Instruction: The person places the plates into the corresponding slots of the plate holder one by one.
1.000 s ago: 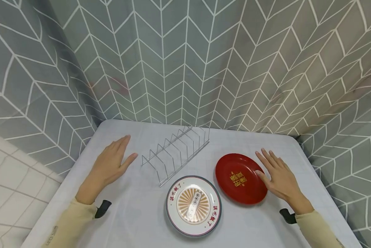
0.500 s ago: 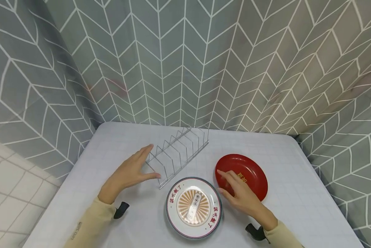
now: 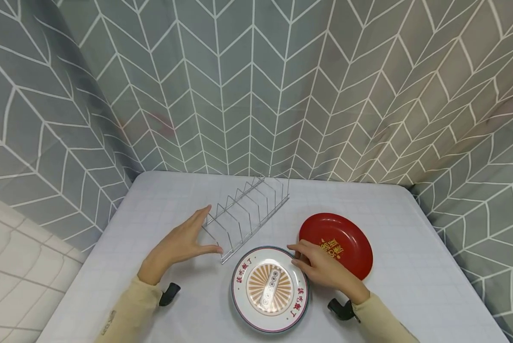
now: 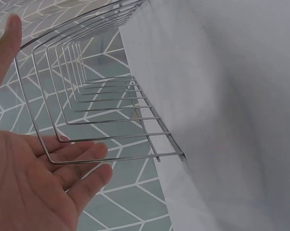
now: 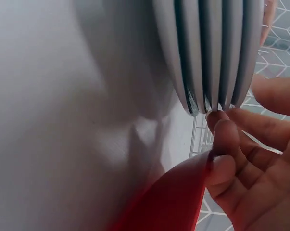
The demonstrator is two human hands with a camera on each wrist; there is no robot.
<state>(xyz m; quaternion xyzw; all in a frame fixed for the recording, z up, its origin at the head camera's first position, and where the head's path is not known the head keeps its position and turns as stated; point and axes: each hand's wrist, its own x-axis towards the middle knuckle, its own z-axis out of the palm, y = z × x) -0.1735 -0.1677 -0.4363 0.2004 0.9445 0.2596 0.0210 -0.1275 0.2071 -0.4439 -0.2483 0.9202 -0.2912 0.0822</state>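
Spread left hand [image 3: 175, 247] round silver wire rack [image 3: 256, 228] | right hand [image 3: 322, 269], glossy round white plates [image 3: 270, 288], pinch: can't tell | isolate your topmost

Rack [image 3: 255, 229] behind the stacked plates [image 3: 270, 289], tray [image 3: 348, 239] to their right.

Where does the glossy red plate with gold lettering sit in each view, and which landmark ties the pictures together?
Head: the glossy red plate with gold lettering is right of centre, partly covered by the right hand.
Left wrist: not in the picture.
Right wrist: bottom centre, cut off by the frame.
Shared landmark: the silver wire rack, near centre in head, upper left in left wrist, a small part right of centre in right wrist.
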